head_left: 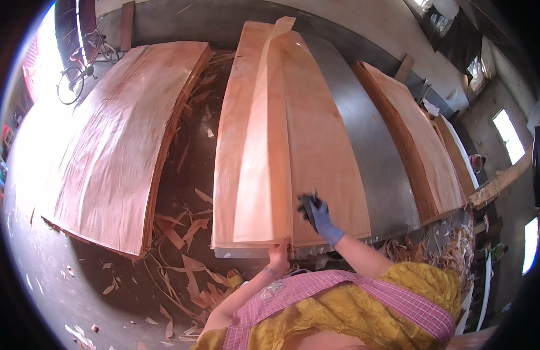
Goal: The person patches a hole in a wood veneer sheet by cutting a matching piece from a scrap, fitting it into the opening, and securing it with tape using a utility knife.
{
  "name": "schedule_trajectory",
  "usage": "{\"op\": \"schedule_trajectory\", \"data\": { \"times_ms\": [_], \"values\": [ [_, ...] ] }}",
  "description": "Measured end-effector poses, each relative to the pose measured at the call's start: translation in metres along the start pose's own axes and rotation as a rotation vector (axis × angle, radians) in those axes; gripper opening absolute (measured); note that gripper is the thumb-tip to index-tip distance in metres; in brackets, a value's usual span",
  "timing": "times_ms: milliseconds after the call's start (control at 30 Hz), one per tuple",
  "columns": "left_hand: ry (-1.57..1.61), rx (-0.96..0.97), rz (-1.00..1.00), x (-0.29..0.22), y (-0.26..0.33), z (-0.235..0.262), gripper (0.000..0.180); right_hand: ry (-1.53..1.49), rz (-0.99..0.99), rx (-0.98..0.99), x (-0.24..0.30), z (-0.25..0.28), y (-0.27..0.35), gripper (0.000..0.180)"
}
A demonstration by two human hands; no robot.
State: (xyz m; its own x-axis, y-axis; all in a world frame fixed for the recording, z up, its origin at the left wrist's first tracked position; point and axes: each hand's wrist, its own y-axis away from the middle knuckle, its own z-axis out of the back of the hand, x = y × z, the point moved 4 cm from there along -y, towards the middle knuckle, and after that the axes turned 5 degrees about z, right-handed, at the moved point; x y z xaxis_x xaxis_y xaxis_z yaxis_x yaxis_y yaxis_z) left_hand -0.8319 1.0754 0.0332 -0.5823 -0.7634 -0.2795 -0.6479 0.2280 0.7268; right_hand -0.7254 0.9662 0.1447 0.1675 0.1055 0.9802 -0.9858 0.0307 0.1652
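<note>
On the table, veneer sheet (293,146) lengthwise away, left hand (279,255) gripping its edge, gloved right hand (318,216) seemingly flat.

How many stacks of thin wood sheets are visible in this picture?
4. One stack on the floor at left; the centre stack on the grey table, under the left hand and gloved right hand; two at right. Others may be hidden.

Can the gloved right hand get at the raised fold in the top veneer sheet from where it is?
Probably yes. The right hand lies flat on the top veneer sheet, and the raised fold runs just to its left with nothing between them. The left hand only grips the near edge.
</note>
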Motion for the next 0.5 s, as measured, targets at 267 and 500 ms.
{"op": "schedule_trajectory", "data": {
  "times_ms": [267,500],
  "values": [
    [0.017,0.293,0.127,-0.034,0.031,0.003,0.017,0.224,-0.118,-0.083,-0.049,-0.035,0.037,0.027],
    [0.092,0.555,0.330,-0.036,0.044,0.046,0.036,0.155,-0.098,-0.175,-0.025,-0.027,0.019,0.030]
  ]
}}
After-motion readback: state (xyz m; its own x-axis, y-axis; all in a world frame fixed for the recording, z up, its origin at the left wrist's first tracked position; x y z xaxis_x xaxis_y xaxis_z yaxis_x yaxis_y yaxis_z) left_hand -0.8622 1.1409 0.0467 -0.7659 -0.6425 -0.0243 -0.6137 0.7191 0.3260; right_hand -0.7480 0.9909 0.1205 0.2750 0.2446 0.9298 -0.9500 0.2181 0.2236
